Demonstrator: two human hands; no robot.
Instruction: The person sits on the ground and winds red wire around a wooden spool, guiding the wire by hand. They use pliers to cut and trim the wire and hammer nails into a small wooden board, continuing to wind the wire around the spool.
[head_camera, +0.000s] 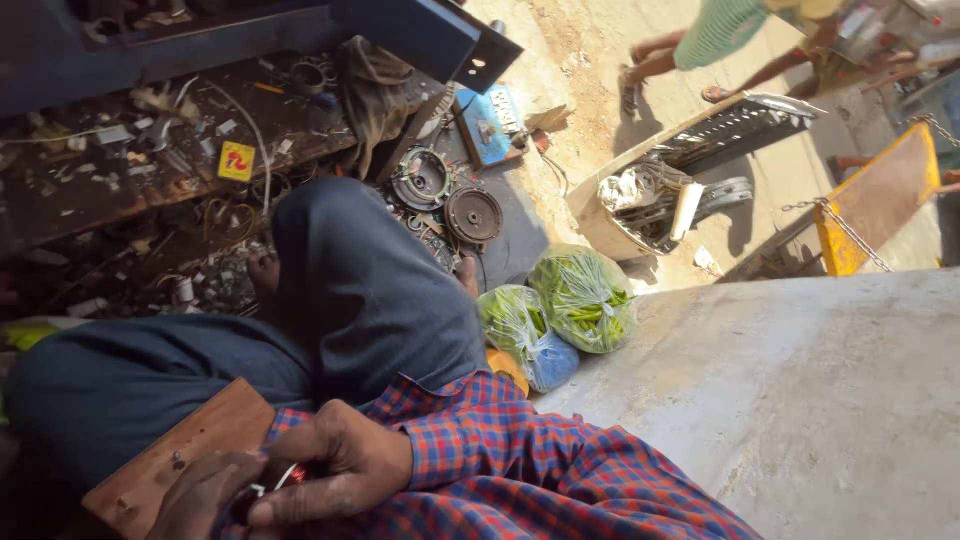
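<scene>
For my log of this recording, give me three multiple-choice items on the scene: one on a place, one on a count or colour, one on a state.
1. Where do the clear plastic bags of green vegetables lie?
A. On the ground beside the person's knee
B. On the brown wooden board
C. In the cardboard box

2. How many of those bags show?
A. One
B. Two
C. Four

3. How do the person's hands stand?
A. Both flat on the grey concrete slab
B. Apart, holding nothing
C. Together at the board, closed on a small metal part

Answers:
1 A, they rest on the ground next to the blue trouser knee.
2 B, two bulging bags lie side by side.
3 C, the right hand and left hand meet at the brown wooden board, fingers curled around a small shiny part.
</scene>
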